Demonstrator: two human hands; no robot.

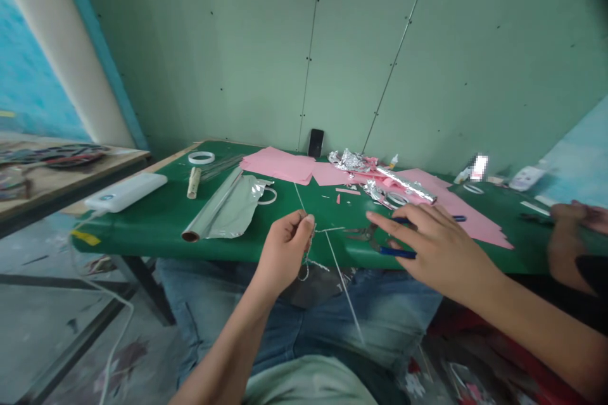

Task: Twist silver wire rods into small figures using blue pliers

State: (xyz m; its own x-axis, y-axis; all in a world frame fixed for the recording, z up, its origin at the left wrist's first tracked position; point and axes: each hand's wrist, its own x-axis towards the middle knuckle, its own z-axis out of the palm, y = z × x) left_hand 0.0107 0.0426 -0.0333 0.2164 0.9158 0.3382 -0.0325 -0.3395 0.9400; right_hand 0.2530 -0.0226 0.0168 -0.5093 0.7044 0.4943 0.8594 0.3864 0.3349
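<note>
Green table (142, 228) fills the middle of the frame; at its near edge the left hand (284, 253) pinches a thin white wire (344, 285) slanting from upper left to lower right, while the spread right hand (430, 243) hangs nearer the blue-handled pliers (396, 252), just above them.

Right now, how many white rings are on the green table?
4 white rings on the green table: one near the left end, one beside the foil roll, one among the crumpled foil, one towards the right end. More may be hidden.
</note>
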